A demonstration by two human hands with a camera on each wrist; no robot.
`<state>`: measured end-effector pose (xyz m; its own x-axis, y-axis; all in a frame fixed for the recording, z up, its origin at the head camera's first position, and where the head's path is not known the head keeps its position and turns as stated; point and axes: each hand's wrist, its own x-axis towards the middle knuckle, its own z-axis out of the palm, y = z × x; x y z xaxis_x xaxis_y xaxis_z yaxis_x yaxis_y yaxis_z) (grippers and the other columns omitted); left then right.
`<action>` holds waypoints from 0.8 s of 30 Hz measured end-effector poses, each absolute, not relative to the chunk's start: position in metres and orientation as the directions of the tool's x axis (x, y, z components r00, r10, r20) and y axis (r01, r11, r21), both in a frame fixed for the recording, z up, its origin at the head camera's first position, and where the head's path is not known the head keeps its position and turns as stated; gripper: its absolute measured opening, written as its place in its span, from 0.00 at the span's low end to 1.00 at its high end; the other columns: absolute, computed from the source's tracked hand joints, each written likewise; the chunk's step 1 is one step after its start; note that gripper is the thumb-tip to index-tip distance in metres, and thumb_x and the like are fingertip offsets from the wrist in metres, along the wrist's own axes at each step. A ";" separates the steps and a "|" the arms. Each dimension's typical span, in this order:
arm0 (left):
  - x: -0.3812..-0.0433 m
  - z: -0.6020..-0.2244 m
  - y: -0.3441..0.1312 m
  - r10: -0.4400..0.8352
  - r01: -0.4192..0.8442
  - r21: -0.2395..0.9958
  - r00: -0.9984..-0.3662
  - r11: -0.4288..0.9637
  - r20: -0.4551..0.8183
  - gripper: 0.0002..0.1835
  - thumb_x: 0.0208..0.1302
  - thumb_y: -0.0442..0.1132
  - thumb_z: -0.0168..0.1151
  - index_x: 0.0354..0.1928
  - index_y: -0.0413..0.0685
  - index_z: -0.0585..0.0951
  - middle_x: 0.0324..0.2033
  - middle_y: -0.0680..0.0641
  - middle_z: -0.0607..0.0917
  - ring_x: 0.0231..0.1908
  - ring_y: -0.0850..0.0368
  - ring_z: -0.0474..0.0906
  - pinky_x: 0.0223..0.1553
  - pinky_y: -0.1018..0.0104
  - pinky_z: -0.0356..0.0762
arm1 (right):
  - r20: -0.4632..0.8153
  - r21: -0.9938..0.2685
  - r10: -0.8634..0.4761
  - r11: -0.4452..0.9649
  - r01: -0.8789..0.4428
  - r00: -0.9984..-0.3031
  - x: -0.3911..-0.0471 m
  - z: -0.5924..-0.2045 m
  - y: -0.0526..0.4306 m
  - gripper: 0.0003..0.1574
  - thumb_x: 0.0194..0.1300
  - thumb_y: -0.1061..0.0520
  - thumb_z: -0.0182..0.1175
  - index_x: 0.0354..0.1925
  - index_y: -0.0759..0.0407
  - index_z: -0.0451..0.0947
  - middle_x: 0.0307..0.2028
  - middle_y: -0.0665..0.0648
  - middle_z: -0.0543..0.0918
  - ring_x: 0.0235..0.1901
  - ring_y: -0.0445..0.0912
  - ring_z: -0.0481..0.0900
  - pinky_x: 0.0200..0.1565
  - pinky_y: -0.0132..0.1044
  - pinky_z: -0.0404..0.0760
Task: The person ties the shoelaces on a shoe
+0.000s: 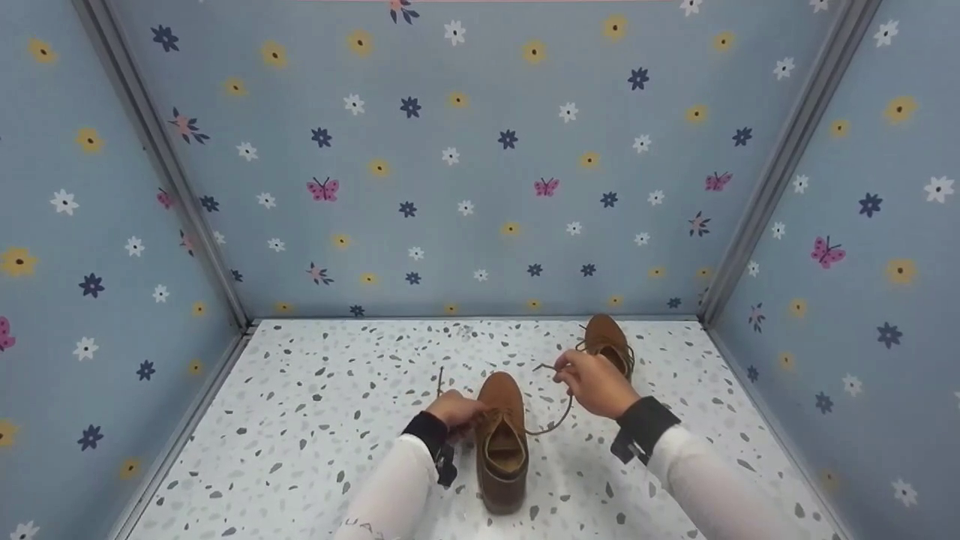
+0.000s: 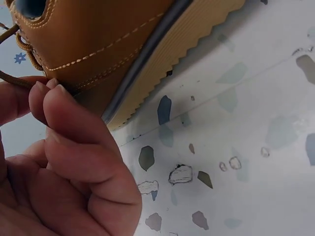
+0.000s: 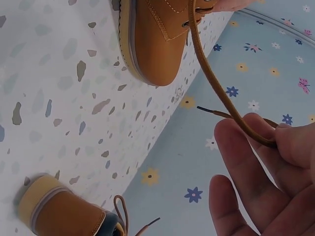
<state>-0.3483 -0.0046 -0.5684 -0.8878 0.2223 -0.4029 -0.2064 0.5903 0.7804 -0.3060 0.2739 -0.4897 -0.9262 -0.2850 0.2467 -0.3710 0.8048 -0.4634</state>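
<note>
A brown lace-up shoe (image 1: 501, 457) stands on the speckled surface between both hands, toe pointing away. At its left side my left hand (image 1: 456, 409) pinches a brown lace (image 2: 11, 78) close to the eyelets; that lace's tip sticks up beyond the fingers. Out to the right, my right hand (image 1: 598, 384) pinches the other shoelace (image 3: 216, 86) between thumb and fingers, its dark tip poking out free. This lace sags in a curve back to the shoe. Behind the right hand sits a second brown shoe (image 1: 604, 335), partly hidden by it, with its laces on.
White speckled flooring (image 1: 315, 420) lies under the shoes. Blue panels printed with flowers and butterflies rise at the back (image 1: 465, 172), left (image 1: 97, 247) and right (image 1: 855, 300), joined by grey corner strips (image 1: 780, 157).
</note>
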 end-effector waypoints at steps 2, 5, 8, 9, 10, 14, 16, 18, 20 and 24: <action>-0.348 -0.570 -0.007 0.222 -0.197 0.774 -0.890 0.601 -0.398 0.18 0.64 0.48 0.65 0.17 0.52 0.79 0.12 0.55 0.74 0.13 0.63 0.66 0.14 0.71 0.63 | 0.246 -0.459 -0.287 0.807 -0.372 -0.926 -0.306 -0.489 0.274 0.03 0.74 0.59 0.63 0.44 0.56 0.83 0.38 0.54 0.91 0.30 0.39 0.84 0.33 0.34 0.81; -0.348 -0.572 -0.010 0.214 -0.185 0.779 -0.900 0.600 -0.379 0.17 0.61 0.47 0.65 0.16 0.53 0.78 0.12 0.56 0.74 0.13 0.62 0.67 0.15 0.70 0.63 | 0.251 -0.452 -0.292 0.808 -0.379 -0.923 -0.305 -0.489 0.274 0.03 0.74 0.59 0.63 0.43 0.55 0.83 0.37 0.55 0.91 0.30 0.39 0.84 0.33 0.34 0.81; -0.350 -0.575 -0.014 0.209 -0.185 0.782 -0.904 0.595 -0.373 0.16 0.60 0.46 0.65 0.16 0.52 0.78 0.12 0.56 0.74 0.15 0.61 0.68 0.17 0.69 0.65 | 0.259 -0.444 -0.301 0.807 -0.390 -0.918 -0.304 -0.488 0.274 0.03 0.74 0.59 0.63 0.43 0.53 0.83 0.37 0.54 0.92 0.30 0.40 0.84 0.33 0.34 0.81; -0.350 -0.576 -0.015 0.209 -0.186 0.783 -0.904 0.593 -0.373 0.16 0.60 0.46 0.65 0.16 0.51 0.79 0.12 0.55 0.75 0.15 0.61 0.68 0.17 0.69 0.65 | 0.265 -0.440 -0.307 0.805 -0.398 -0.914 -0.304 -0.488 0.274 0.03 0.73 0.60 0.64 0.43 0.53 0.83 0.37 0.54 0.92 0.30 0.40 0.85 0.33 0.34 0.81; -0.351 -0.577 -0.016 0.209 -0.189 0.782 -0.902 0.594 -0.376 0.15 0.60 0.45 0.65 0.17 0.50 0.79 0.13 0.55 0.75 0.15 0.61 0.69 0.17 0.69 0.65 | 0.270 -0.437 -0.311 0.804 -0.404 -0.911 -0.304 -0.487 0.274 0.03 0.73 0.60 0.64 0.43 0.54 0.83 0.37 0.54 0.92 0.30 0.41 0.85 0.34 0.35 0.81; -0.355 -0.581 -0.019 0.174 -0.228 0.802 -0.909 0.552 -0.378 0.11 0.57 0.40 0.63 0.19 0.50 0.81 0.15 0.54 0.80 0.16 0.62 0.74 0.17 0.69 0.65 | 0.284 -0.414 -0.321 0.809 -0.418 -0.903 -0.305 -0.487 0.273 0.02 0.72 0.61 0.65 0.42 0.56 0.84 0.36 0.54 0.92 0.34 0.45 0.89 0.37 0.39 0.85; -0.358 -0.582 -0.020 0.131 -0.249 0.814 -0.921 0.525 -0.366 0.09 0.56 0.37 0.59 0.20 0.48 0.83 0.16 0.53 0.83 0.16 0.62 0.76 0.16 0.70 0.66 | 0.285 -0.406 -0.321 0.813 -0.418 -0.903 -0.305 -0.486 0.273 0.02 0.71 0.62 0.65 0.41 0.57 0.84 0.35 0.53 0.92 0.36 0.46 0.90 0.39 0.41 0.86; -0.360 -0.582 -0.021 0.082 -0.258 0.825 -0.936 0.502 -0.342 0.08 0.55 0.35 0.58 0.23 0.45 0.84 0.18 0.52 0.86 0.15 0.62 0.76 0.15 0.70 0.66 | 0.281 -0.407 -0.316 0.816 -0.411 -0.906 -0.305 -0.486 0.273 0.02 0.71 0.62 0.65 0.41 0.57 0.84 0.35 0.52 0.92 0.37 0.47 0.91 0.39 0.42 0.87; -0.362 -0.582 -0.021 0.036 -0.264 0.835 -0.947 0.483 -0.320 0.09 0.56 0.35 0.57 0.29 0.41 0.85 0.21 0.51 0.88 0.15 0.61 0.75 0.14 0.69 0.65 | 0.287 -0.407 -0.317 0.814 -0.415 -0.904 -0.306 -0.485 0.273 0.02 0.70 0.62 0.64 0.40 0.57 0.84 0.35 0.52 0.92 0.37 0.48 0.91 0.39 0.42 0.87; -0.364 -0.579 -0.022 -0.025 -0.221 0.855 -0.971 0.470 -0.238 0.11 0.60 0.36 0.58 0.37 0.37 0.86 0.26 0.48 0.91 0.19 0.60 0.78 0.16 0.68 0.67 | 0.290 -0.408 -0.311 0.815 -0.411 -0.905 -0.306 -0.484 0.274 0.03 0.71 0.60 0.64 0.41 0.58 0.84 0.35 0.53 0.92 0.37 0.47 0.92 0.38 0.41 0.87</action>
<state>-0.3641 -0.0220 -0.5791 -0.9710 -0.0247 -0.2377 -0.2212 0.4697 0.8547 -0.3064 0.2743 -0.4844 -0.9052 -0.3106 0.2901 -0.4106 0.8154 -0.4081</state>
